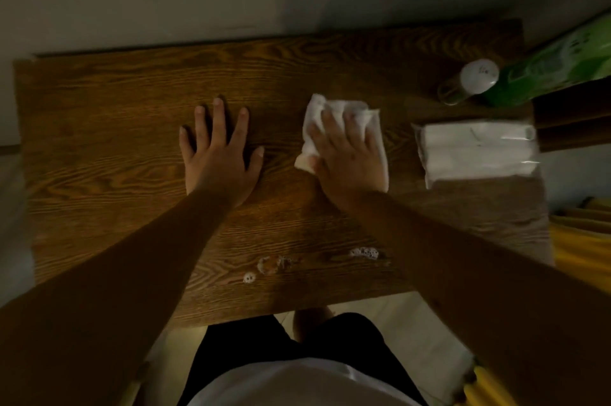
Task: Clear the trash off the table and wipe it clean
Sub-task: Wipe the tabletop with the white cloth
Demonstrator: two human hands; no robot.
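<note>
A dark wooden table [109, 128] fills the view. My right hand [347, 157] presses flat on a crumpled white tissue [334, 108] near the table's middle, fingers spread over it. My left hand [220, 151] lies flat on the bare wood to the left of the tissue, fingers apart, holding nothing. Small patches of white foam [364, 253] and wet spots [271, 265] sit near the front edge, between my forearms.
A clear-wrapped pack of white tissues [476, 152] lies at the right edge. Behind it stand a small bottle with a white cap [476, 78] and a green package [555, 65]. A wall runs along the far edge. Yellow fabric [585, 240] shows at the right.
</note>
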